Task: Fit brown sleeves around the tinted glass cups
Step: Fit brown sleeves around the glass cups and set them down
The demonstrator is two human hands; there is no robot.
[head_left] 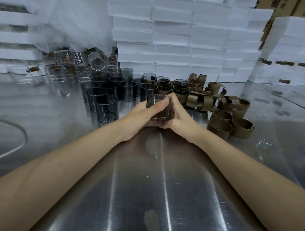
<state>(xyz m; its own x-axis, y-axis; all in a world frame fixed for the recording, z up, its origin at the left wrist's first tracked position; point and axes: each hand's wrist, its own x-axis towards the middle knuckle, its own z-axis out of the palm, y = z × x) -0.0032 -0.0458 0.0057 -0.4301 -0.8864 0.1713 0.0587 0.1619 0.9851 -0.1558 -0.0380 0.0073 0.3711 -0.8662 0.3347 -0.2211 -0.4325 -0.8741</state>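
At frame centre, both hands, the left hand (141,113) and right hand (178,116), grip one tinted glass cup (159,107) above the counter (163,185), steadying it for sleeve fitting.

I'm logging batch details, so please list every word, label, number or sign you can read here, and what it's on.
Nothing is legible.
Cardboard boxes: dark print, too blurred to read.
Clear glasses: fine scale marks, too small to read.
White foam boxes, brown sleeves, tinted glass cup held by left hand and right hand: no text visible.
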